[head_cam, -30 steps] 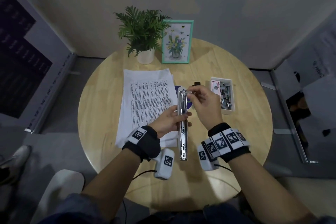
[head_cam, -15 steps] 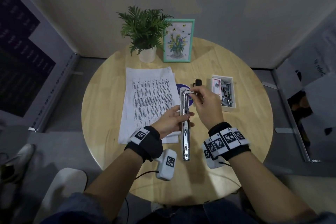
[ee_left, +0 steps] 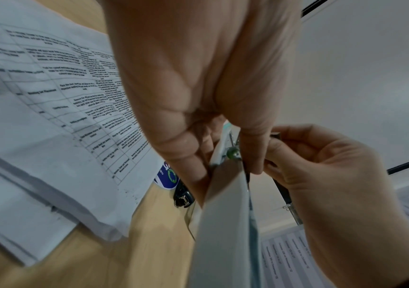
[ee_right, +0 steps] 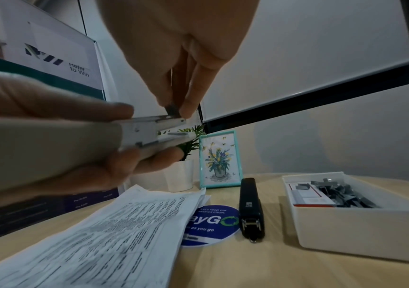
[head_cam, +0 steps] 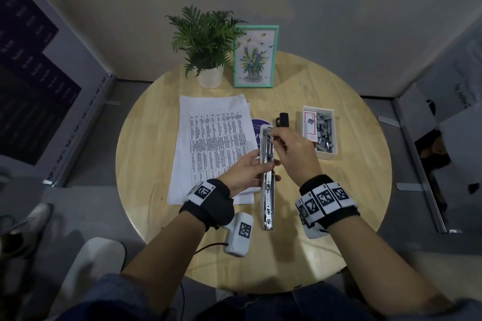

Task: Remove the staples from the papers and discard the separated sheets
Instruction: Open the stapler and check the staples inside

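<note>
A stack of printed papers lies on the left half of the round wooden table. Above the table my left hand grips the middle of a long white stapler that is swung open, its metal magazine facing up. At the stapler's far end my right hand pinches a small grey strip of staples on the magazine. In the left wrist view the left hand's fingers wrap the stapler body. The right wrist view shows the magazine tip just under the pinched strip.
A black stapler lies past my hands beside a round blue sticker. To the right stands a white box with several loose staple strips. At the back are a potted plant and a teal picture frame.
Both hands keep their hold. The right hand's fingers stay at the stapler's far end and have barely shifted along the magazine.
</note>
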The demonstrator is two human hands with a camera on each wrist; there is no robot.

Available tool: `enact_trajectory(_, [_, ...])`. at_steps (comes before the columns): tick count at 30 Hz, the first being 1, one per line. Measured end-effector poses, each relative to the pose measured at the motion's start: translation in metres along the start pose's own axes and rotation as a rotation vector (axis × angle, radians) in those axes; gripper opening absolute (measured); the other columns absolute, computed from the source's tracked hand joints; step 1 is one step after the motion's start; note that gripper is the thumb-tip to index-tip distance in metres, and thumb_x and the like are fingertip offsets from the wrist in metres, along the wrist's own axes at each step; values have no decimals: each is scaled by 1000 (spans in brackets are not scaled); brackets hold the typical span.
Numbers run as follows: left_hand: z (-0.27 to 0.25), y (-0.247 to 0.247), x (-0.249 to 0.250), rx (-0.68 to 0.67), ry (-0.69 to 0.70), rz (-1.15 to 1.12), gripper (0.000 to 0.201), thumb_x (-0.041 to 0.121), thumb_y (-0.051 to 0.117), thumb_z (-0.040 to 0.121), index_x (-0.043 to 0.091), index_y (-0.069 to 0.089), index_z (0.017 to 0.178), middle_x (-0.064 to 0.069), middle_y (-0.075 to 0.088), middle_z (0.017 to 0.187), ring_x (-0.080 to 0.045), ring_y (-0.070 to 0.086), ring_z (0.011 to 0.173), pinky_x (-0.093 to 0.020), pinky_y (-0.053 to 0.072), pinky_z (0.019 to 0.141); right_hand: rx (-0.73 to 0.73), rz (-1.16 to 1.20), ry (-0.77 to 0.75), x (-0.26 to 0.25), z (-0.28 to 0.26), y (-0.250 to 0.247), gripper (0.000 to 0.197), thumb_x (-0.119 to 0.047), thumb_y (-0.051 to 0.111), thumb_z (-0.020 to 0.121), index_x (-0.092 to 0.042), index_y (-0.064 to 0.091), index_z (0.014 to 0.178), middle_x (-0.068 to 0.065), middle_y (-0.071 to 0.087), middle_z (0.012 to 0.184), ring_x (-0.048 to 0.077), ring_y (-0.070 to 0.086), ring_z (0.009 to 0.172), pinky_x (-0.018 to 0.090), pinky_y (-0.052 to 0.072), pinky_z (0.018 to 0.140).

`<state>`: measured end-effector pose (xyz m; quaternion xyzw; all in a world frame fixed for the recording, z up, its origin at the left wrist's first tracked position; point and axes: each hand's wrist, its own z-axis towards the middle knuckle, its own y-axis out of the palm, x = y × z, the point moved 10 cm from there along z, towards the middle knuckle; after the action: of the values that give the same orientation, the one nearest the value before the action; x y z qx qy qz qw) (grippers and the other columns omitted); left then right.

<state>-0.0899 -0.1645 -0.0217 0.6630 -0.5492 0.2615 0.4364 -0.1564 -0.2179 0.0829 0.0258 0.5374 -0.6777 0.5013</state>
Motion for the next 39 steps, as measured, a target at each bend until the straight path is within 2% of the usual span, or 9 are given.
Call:
enact_trajectory(4, [2,2,3,6,8,-5,39,12,55,90,14,45,128,-3,68,103,-21,70,79,-37,55,82,-32,19,-4,4,-3,9,24,3,65,79,0,67,103,15,71,104,28,68,94,37,57,83])
enact_trajectory(8, [1,-2,6,7,20,-24,27,12,55,90,24,53,114,-3,68,103,-21,70,82,-37,54,83,-111,46,26,12,-5,18,28,-7,64,84,-3,65,112,12,65,120,25,63,110,36,51,95])
enact_trajectory(16, [2,-1,8,-24,33,-21,28,6,54,89,22,53,113,-4,66,97,-19,71,77,-34,57,78,-76,107,74,16,0,16,15,-3,60,86,2,69,98,15,57,118,24,60,100,34,53,89])
enact_trajectory(21, [1,-3,2,-16,10,-36,20,14,51,92,27,54,107,1,70,100,-18,71,80,-34,56,78,-110,91,132,27,4,20,21,-7,58,89,-2,68,106,14,52,124,22,57,102,37,52,91])
enact_trajectory(24, [3,-13,1,40,19,-95,21,22,42,97,17,54,113,2,70,98,-14,71,78,-30,58,72,-108,142,150,24,-1,17,32,1,50,90,-7,60,120,11,51,124,15,53,104,23,46,92])
enact_trajectory(27, [5,-25,1,105,29,-180,34,24,36,99,5,46,125,-5,63,108,-20,68,81,-33,57,75,-162,252,373,41,-21,16,46,5,47,89,-14,46,131,6,53,119,12,56,94,8,43,77])
enact_trajectory(32, [7,-43,3,190,67,-382,26,21,32,100,8,45,117,-7,62,107,-21,68,84,-29,60,66,-652,126,414,36,-74,58,83,-4,62,84,-33,14,144,2,58,110,16,60,78,27,51,69])
enact_trajectory(35, [7,-46,2,203,78,-403,24,21,31,100,9,45,116,-7,61,106,-22,67,86,-29,60,67,-616,78,321,29,-74,63,89,-1,65,79,-38,16,142,0,58,104,16,58,71,28,48,63])
enact_trajectory(39, [5,-47,-4,214,74,-334,21,20,32,100,17,48,112,-1,62,104,-20,61,84,-26,58,65,-449,132,241,20,-68,52,61,-24,69,82,-32,37,133,-1,63,111,19,64,80,33,53,72])
